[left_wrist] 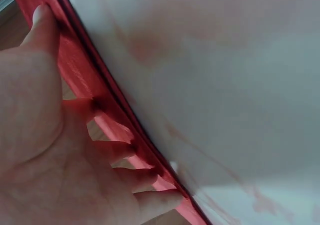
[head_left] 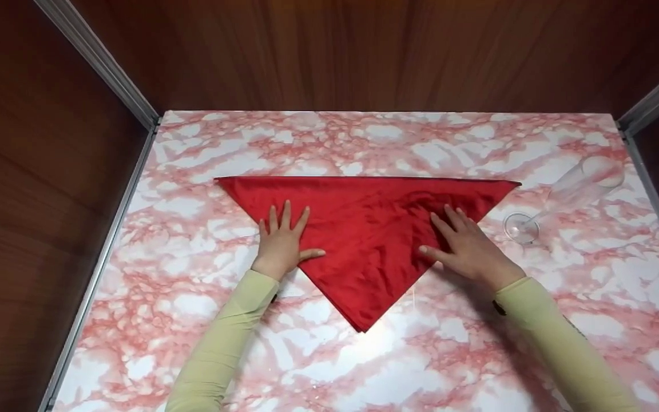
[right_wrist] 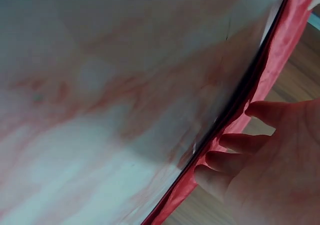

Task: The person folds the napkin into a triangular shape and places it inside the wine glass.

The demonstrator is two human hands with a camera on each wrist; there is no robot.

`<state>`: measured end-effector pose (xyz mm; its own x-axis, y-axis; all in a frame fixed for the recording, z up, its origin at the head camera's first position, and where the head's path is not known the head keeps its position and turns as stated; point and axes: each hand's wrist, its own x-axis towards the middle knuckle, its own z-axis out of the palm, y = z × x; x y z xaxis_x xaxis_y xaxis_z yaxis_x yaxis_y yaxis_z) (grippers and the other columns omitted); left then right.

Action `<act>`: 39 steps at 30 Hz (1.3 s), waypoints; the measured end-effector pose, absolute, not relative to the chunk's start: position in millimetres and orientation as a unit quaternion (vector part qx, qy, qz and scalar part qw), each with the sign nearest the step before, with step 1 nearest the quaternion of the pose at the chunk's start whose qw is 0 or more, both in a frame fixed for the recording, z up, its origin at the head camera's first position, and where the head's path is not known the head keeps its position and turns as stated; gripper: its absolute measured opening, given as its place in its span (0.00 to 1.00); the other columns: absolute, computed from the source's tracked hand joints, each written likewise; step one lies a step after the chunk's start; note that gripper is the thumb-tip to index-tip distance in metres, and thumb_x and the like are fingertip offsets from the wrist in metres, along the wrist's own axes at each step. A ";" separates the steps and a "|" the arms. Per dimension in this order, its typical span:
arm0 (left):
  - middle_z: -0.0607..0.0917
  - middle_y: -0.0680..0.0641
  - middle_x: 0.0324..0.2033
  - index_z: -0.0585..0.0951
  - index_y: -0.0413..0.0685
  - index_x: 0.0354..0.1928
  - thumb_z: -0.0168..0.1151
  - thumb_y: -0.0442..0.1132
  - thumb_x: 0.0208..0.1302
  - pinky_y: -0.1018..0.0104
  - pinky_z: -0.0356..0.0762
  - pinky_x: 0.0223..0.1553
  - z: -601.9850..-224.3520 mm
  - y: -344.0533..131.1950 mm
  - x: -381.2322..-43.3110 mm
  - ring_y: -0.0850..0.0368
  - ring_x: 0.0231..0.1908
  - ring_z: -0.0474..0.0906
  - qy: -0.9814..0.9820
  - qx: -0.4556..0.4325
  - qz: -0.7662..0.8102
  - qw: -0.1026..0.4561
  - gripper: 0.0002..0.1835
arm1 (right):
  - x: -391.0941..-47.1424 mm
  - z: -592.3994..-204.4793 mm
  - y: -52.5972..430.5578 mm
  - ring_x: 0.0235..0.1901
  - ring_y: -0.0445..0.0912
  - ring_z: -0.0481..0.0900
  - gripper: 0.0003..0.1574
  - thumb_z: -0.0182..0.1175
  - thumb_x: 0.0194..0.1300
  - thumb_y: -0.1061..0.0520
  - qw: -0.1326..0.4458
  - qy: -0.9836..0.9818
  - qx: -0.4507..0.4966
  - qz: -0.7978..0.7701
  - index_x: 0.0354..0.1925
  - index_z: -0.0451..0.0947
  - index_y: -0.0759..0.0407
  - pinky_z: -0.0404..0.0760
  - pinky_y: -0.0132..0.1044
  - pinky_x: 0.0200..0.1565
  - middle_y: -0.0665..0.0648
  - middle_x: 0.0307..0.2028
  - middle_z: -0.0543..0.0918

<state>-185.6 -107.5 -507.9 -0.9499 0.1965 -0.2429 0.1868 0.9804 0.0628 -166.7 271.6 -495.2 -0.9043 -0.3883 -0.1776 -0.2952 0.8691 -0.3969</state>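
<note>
A shiny red cloth (head_left: 358,246) lies folded into a triangle, its long edge at the far side and its point toward me. My left hand (head_left: 281,243) rests with spread fingers on the cloth's left slanting edge. On the right slanting edge, my right hand (head_left: 469,249) lies with fingers stretched over the fabric, where it is wrinkled. In the left wrist view, the fingertips and thumb meet the layered edge of the cloth (left_wrist: 75,60). The right wrist view shows the fingertips along the opposite edge of the cloth (right_wrist: 272,70).
A clear stemmed glass (head_left: 572,191) lies on its side to the right of the cloth, its foot (head_left: 521,228) close to the right hand. The table (head_left: 192,320) has a red and white marbled top. Dark wood panels (head_left: 335,57) border the back and sides.
</note>
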 end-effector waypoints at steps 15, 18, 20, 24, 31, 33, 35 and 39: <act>0.41 0.36 0.73 0.43 0.62 0.76 0.45 0.81 0.49 0.34 0.47 0.63 -507.6 -104.1 -185.5 0.27 0.69 0.36 0.989 0.086 0.016 0.118 0.57 | -169.3 -494.2 282.8 0.70 0.66 0.38 0.52 0.48 0.64 0.27 0.120 0.959 -0.186 -0.175 0.72 0.56 0.59 0.46 0.65 0.64 0.68 0.72 0.46; 0.42 0.37 0.73 0.44 0.62 0.76 0.46 0.81 0.49 0.34 0.47 0.64 -506.8 -101.6 -186.1 0.28 0.69 0.37 0.989 0.090 0.015 0.117 0.57 | -172.2 -494.3 287.1 0.70 0.66 0.39 0.52 0.49 0.64 0.27 0.120 0.959 -0.185 -0.178 0.72 0.56 0.59 0.46 0.65 0.64 0.68 0.72 0.46; 0.42 0.36 0.73 0.44 0.61 0.76 0.46 0.81 0.49 0.35 0.47 0.64 -506.0 -100.4 -186.5 0.28 0.69 0.38 0.988 0.095 0.016 0.118 0.57 | -174.9 -494.1 290.8 0.70 0.65 0.38 0.52 0.49 0.64 0.28 0.119 0.960 -0.182 -0.179 0.72 0.55 0.58 0.46 0.65 0.64 0.68 0.72 0.46; 0.43 0.37 0.73 0.45 0.61 0.76 0.46 0.80 0.50 0.37 0.47 0.65 -505.4 -98.6 -186.9 0.30 0.69 0.39 0.987 0.108 0.014 0.120 0.56 | -181.0 -493.0 298.5 0.71 0.64 0.38 0.51 0.49 0.65 0.29 0.117 0.961 -0.183 -0.172 0.73 0.55 0.57 0.47 0.66 0.63 0.67 0.73 0.46; 0.42 0.37 0.73 0.45 0.61 0.76 0.47 0.79 0.52 0.38 0.45 0.66 -504.9 -92.5 -179.5 0.31 0.70 0.38 0.983 0.129 0.017 0.129 0.55 | -170.8 -494.2 296.1 0.70 0.66 0.40 0.50 0.49 0.66 0.29 0.106 0.958 -0.210 -0.164 0.73 0.54 0.57 0.49 0.65 0.63 0.66 0.73 0.46; 0.42 0.37 0.73 0.45 0.61 0.76 0.48 0.78 0.52 0.38 0.44 0.66 -503.7 -89.6 -173.8 0.32 0.70 0.37 0.981 0.142 0.021 0.133 0.55 | -161.3 -495.1 289.4 0.71 0.65 0.40 0.50 0.49 0.65 0.29 0.108 0.954 -0.221 -0.168 0.73 0.53 0.55 0.49 0.65 0.64 0.65 0.73 0.45; 0.42 0.37 0.73 0.45 0.61 0.76 0.48 0.78 0.52 0.38 0.43 0.66 -502.1 -85.6 -167.4 0.32 0.70 0.36 0.978 0.158 0.021 0.135 0.55 | -150.8 -496.1 281.1 0.71 0.63 0.39 0.50 0.49 0.65 0.28 0.110 0.950 -0.233 -0.176 0.74 0.52 0.53 0.50 0.63 0.65 0.62 0.74 0.44; 0.40 0.38 0.74 0.44 0.61 0.76 0.48 0.77 0.52 0.39 0.41 0.67 -497.7 -75.0 -154.9 0.34 0.71 0.34 0.970 0.191 0.035 0.144 0.54 | -130.1 -497.3 263.8 0.72 0.60 0.41 0.50 0.50 0.64 0.28 0.104 0.943 -0.257 -0.182 0.73 0.54 0.53 0.51 0.59 0.66 0.60 0.74 0.45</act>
<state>-154.9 -75.0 -497.7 -0.8853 0.3815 -0.2660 0.3612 0.9243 0.1233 -130.1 263.8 -497.3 -0.8463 -0.5226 -0.1033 -0.4467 0.8018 -0.3970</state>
